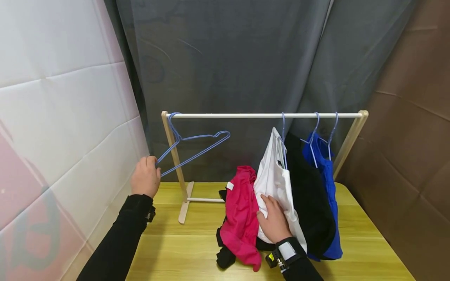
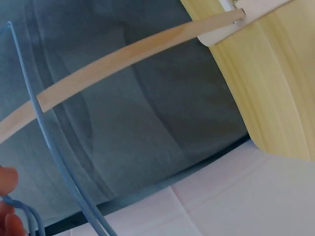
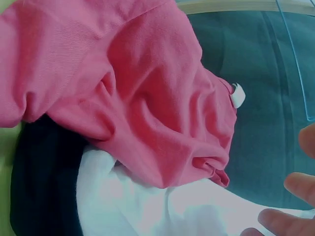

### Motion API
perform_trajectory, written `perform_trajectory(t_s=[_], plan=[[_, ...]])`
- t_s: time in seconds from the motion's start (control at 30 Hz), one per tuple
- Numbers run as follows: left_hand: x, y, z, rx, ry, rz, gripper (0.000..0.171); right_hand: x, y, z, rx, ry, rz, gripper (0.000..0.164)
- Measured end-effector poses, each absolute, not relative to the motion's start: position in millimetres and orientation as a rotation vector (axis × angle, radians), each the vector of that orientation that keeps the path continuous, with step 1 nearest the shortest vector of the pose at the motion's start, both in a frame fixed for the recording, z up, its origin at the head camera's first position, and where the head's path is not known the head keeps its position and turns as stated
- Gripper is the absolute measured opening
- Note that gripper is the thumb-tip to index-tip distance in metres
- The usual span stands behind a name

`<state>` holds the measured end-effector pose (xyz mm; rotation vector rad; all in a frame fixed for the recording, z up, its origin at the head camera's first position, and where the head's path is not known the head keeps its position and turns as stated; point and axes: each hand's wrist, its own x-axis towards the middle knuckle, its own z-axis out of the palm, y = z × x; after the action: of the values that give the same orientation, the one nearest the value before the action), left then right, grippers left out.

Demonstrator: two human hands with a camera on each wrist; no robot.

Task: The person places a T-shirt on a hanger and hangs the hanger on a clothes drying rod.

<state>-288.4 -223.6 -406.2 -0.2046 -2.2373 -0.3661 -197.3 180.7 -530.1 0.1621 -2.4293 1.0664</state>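
Observation:
At the rack's left end, my left hand (image 1: 145, 177) grips the near ends of the blue wire hangers (image 1: 197, 136), whose hooks hang over the rail. Their wires (image 2: 69, 177) run close together past my fingertips (image 2: 8, 181) in the left wrist view. My right hand (image 1: 275, 219) rests on a white garment (image 1: 275, 171) hanging from a blue hanger, its fingers (image 3: 288, 222) extended over the cloth. Just left of that hand lies a crumpled pink garment (image 1: 242, 218) with a white tag, over a black cloth (image 1: 225, 257).
A wooden clothes rack (image 1: 228, 116) with a white rail stands on the yellow wood-grain table (image 1: 197, 249). Black (image 1: 309, 203) and blue (image 1: 331, 183) garments hang at its right. A pale wall sheet (image 1: 70, 97) rises close to my left arm; a grey curtain (image 1: 225, 58) hangs behind.

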Motion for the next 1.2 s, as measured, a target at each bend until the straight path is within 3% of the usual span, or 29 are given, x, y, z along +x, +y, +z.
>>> perform_trajectory(t_s=[0.47,0.77,1.03,1.2], plan=[[-276,-217,-395,-0.161,-2.390,-0.345,0.010,-196,183,-531,0.176,-2.439,1.078,0.055],[-262,-207,-377,-0.212,-2.741,-0.731,0.033,-196,182,-530,0.180,-2.448,1.097,0.054],[-264,-202,-376,-0.213,-2.815,-1.468,0.037,-196,182,-534,0.182,-2.438,1.136,0.051],[-265,-193,-381,-0.222,-2.725,-1.627,0.038,-195,181,-536,0.184,-2.418,1.156,0.049]])
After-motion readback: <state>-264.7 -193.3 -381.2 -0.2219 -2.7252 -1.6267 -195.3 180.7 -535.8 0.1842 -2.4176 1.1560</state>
